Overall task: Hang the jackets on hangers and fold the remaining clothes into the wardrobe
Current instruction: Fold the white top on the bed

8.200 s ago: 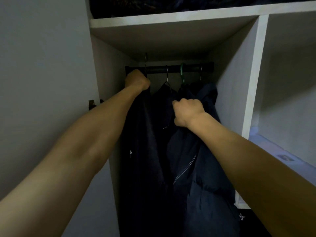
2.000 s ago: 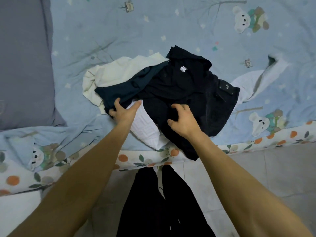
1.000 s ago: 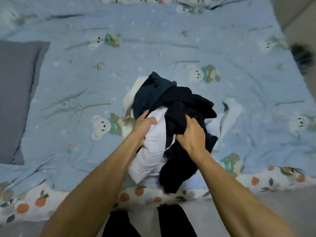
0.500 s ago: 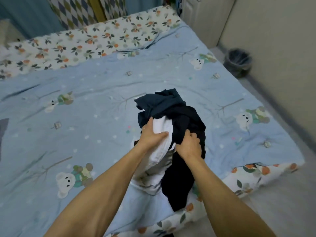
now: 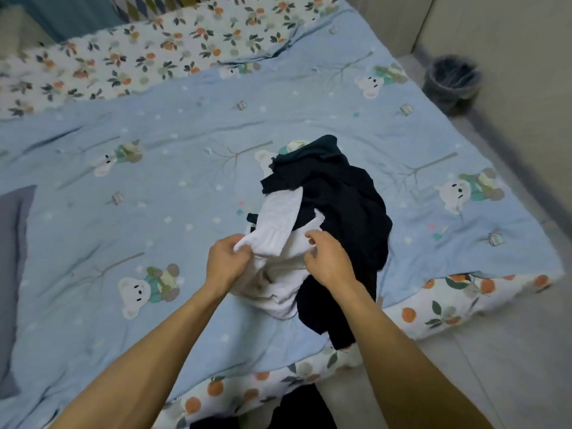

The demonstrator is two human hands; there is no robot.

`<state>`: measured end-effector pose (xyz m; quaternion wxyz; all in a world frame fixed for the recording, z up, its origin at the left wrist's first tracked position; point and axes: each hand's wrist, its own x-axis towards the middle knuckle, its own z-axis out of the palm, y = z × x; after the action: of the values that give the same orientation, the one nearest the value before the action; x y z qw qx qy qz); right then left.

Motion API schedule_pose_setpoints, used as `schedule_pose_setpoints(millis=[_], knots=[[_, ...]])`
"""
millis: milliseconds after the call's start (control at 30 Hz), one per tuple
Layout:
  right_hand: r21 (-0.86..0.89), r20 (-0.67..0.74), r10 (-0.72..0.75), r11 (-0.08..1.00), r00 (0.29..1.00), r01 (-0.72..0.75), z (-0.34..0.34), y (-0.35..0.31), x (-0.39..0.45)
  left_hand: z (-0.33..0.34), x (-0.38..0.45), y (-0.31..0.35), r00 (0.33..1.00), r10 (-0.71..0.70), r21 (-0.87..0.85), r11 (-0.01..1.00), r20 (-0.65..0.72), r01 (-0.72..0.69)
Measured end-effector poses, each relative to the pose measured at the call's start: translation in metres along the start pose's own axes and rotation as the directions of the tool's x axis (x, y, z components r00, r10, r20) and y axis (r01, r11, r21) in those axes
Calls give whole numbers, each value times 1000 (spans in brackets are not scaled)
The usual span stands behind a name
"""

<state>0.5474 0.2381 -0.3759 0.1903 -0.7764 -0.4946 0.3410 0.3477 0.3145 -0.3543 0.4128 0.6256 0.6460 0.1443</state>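
Both hands, left [image 5: 227,261] and right [image 5: 328,258], pinch white garment [image 5: 278,224] beside dark clothes [image 5: 346,205].

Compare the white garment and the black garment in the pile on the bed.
The white garment is pale and ribbed; the black garment is dark and plain. The left hand pinches the white one; the right hand is on it too; neither holds the black one. Both lie crumpled on the blue quilt.

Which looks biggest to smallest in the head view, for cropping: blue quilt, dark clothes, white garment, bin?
1. Blue quilt
2. Dark clothes
3. White garment, partly covered
4. Bin, though it is farthest away, so it may only look smallest.
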Motion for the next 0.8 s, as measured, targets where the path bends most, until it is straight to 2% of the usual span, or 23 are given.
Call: schedule_pose_setpoints(millis=[133,233,400,467,600,667,800], knots=[[-99,110,-155,981,982,166,34,-46,-13,-55,-35,-25,995,69,-44,996,-78,-72],[-97,134,-226,966,965,240,57,-77,-23,-91,-63,-49,988,131,-66,988,-85,-136],[-145,297,-392,883,871,447,111,-144,-49,-177,-114,-121,971,187,-152,966,-150,-210],[-152,351,-422,855,836,495,130,-170,-61,-202,-127,-145,972,192,-178,960,-134,-214],[-160,515,-388,833,765,530,191,-235,-95,-258,-144,-198,971,210,-263,936,-117,-234],[-149,465,-396,847,792,511,228,-266,-110,-286,-149,-226,972,209,-336,912,-110,-234],[-126,279,-404,884,871,450,288,-325,-140,-336,-160,-278,984,118,-460,872,-135,-168]])
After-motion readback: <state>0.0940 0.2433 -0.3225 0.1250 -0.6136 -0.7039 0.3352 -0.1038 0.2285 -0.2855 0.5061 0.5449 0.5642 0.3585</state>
